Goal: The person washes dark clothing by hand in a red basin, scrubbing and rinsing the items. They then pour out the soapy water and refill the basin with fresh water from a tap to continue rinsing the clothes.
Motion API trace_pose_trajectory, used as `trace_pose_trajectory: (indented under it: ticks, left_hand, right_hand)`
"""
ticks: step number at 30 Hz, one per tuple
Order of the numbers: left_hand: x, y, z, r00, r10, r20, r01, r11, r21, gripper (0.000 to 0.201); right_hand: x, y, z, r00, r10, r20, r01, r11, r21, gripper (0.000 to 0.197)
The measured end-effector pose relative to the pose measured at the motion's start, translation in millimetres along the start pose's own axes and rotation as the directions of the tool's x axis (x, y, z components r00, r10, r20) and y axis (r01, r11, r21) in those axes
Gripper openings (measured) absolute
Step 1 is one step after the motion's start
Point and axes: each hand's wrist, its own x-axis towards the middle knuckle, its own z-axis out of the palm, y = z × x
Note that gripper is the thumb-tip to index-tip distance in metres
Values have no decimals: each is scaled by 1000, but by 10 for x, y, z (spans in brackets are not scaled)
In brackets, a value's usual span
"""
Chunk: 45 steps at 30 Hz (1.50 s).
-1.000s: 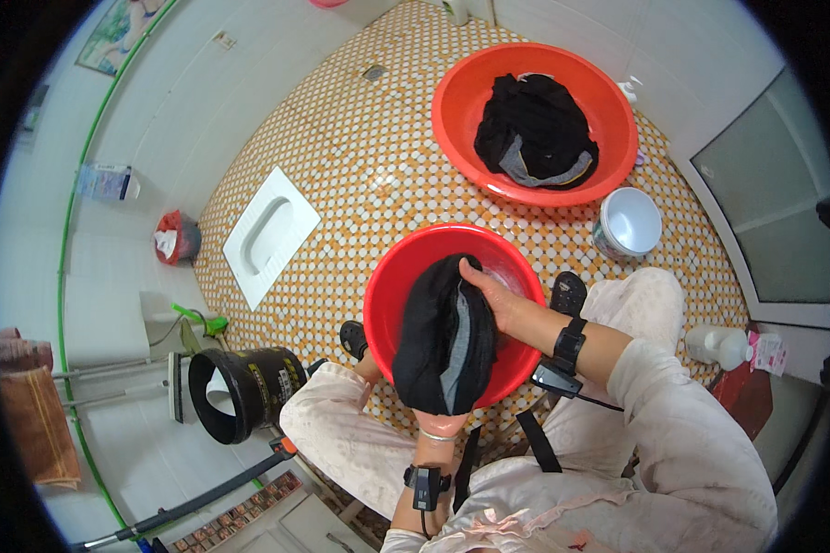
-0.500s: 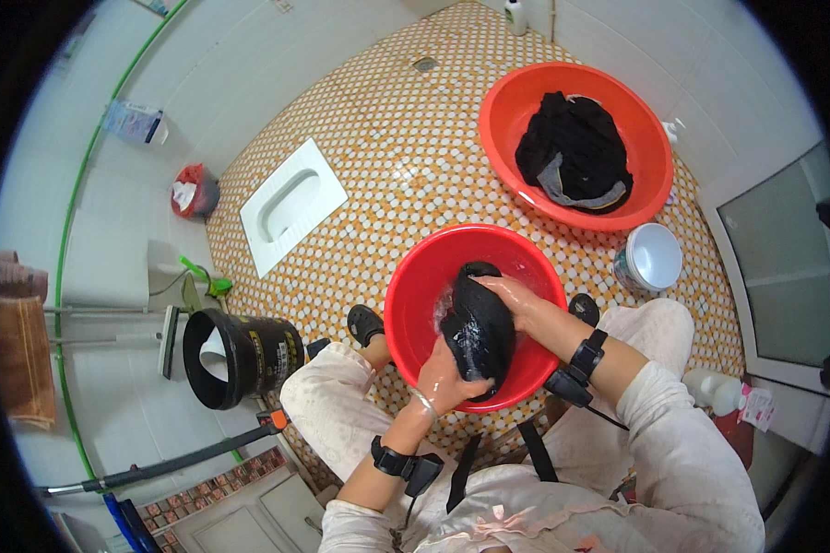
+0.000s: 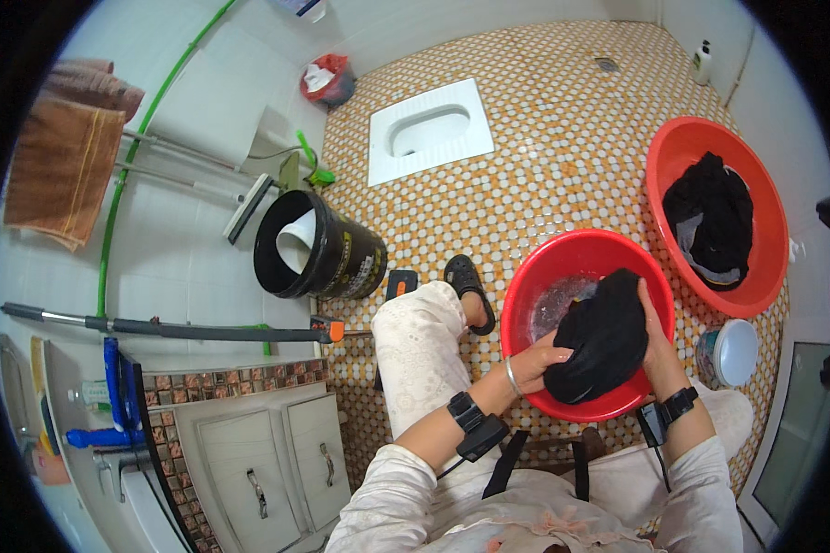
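Note:
A bundled wet black garment is held between my two hands, over the right side of a red basin. My left hand grips the bundle's near left side, thumb on top and the other fingers partly hidden by the cloth. On the opposite side my right hand presses against the bundle, with most of its fingers hidden behind it. Sudsy water shows in the basin to the left of the cloth. What kind of garment it is cannot be made out.
A larger orange-red tub with dark clothes stands at the right, beside a white bucket. A squat toilet lies ahead. Left of my foot are a black bucket, a long-handled pole and a cabinet.
My view has swung to the left, so the basin and tub appear farther right. Both hands still hold the black garment, which is now bunched rounder and turned between them.

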Motion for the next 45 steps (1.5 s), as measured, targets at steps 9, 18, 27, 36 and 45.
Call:
trace_pose_trajectory:
  ticks: [9, 18, 27, 36, 45]
  left_hand:
    - [-55, 222, 0, 998, -13, 66, 11, 1000, 28, 89]
    - [-40, 550, 93, 988, -100, 114, -14, 690, 724, 86]
    - [91, 325, -124, 942, 336, -1, -241, 679, 693, 84]
    - [252, 123, 95, 792, 253, -556, -314, 949, -15, 45]
    - [202, 269, 540, 393, 917, -65, -251, 175, 952, 54]
  right_hand:
    - [-69, 103, 65, 943, -71, 325, 46, 995, 84, 84]
    - [-156, 250, -53, 971, 111, 210, -134, 986, 100, 72]
    - [-275, 8, -128, 992, -120, 41, 118, 992, 33, 57]
    - [-317, 30, 139, 907, -343, 246, 378, 919, -112, 50]
    - [-192, -19, 464, 989, -67, 132, 29, 962, 270, 36]
